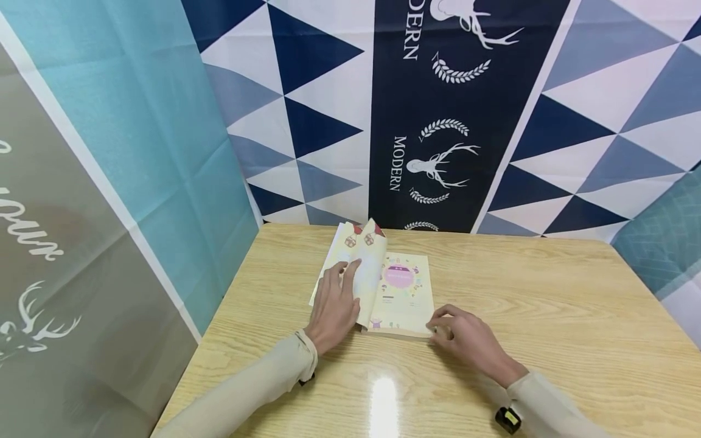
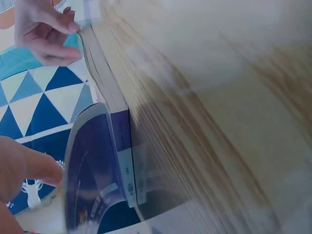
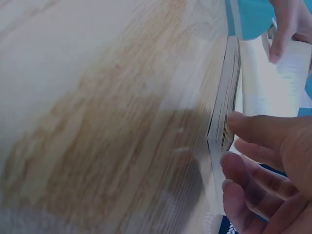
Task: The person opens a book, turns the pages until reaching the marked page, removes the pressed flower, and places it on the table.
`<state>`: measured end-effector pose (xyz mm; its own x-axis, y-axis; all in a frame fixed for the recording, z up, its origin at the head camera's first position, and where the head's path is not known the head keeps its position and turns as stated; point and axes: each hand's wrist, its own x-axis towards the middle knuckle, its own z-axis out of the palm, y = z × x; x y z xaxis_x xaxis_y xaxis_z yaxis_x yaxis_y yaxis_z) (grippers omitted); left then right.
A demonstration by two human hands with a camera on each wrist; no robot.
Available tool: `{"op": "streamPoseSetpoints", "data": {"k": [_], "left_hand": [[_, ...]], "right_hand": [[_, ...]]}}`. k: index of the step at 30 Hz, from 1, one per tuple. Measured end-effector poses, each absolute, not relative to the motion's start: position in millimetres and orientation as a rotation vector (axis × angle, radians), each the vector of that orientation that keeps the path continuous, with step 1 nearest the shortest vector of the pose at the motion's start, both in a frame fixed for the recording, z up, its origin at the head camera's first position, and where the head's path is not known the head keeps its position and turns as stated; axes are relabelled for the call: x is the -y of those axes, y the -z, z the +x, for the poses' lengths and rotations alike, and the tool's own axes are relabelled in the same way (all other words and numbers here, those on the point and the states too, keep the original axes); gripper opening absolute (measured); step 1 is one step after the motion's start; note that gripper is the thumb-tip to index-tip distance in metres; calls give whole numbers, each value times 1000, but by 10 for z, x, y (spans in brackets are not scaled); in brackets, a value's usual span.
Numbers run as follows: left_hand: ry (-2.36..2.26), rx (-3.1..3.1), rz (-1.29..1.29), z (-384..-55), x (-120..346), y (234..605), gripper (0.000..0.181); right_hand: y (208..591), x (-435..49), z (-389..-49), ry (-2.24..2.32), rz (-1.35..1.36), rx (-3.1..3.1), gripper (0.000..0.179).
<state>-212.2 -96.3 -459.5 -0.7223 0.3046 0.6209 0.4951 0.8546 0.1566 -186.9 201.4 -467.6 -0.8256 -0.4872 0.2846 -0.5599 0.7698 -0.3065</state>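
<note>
An open book (image 1: 408,310) lies on the wooden table, its cream right-hand page printed with a pink round emblem and small drawings. On the left, a cover and pale leaves (image 1: 368,274) stand partly raised and curl over. My left hand (image 1: 335,304) rests on these leaves, fingers spread; in the left wrist view its thumb (image 2: 41,168) is beside the bent purple cover (image 2: 92,161). My right hand (image 1: 468,337) holds the book's near right corner. In the right wrist view its thumb (image 3: 258,127) touches the page edges, with the other fingers curled by the corner.
The light wooden table (image 1: 547,292) extends to both sides of the book. A patterned cloth (image 1: 323,115) with triangles and deer hangs right behind the table, and another cloth (image 1: 137,121) hangs along its left side.
</note>
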Motion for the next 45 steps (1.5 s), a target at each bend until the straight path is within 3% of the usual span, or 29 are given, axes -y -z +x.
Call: {"op": "streamPoseSetpoints", "data": {"k": [8, 15, 21, 27, 33, 41, 45], "left_hand": [[284, 2465, -734, -2140, 981, 4618, 33], [317, 2504, -1031, -2123, 951, 4687, 27], [299, 2544, -1062, -2100, 870, 4686, 13], [247, 2629, -992, -2063, 806, 4690, 36], [196, 2623, -946, -2059, 797, 4742, 44], [275, 2606, -867, -2060, 829, 4720, 28], [311, 2583, -791, -2070, 855, 4668, 24]], "right_hand": [[4647, -1999, -1856, -437, 945, 2678, 7], [4658, -1981, -1860, -398, 958, 2535, 9], [4663, -1978, -1873, -433, 954, 2460, 11], [4614, -1978, -1874, -578, 899, 2494, 13], [4526, -1943, -1877, -686, 918, 2446, 13], [4465, -1952, -1900, -734, 735, 2451, 43], [4526, -1992, -1890, -724, 670, 2590, 41]]}}
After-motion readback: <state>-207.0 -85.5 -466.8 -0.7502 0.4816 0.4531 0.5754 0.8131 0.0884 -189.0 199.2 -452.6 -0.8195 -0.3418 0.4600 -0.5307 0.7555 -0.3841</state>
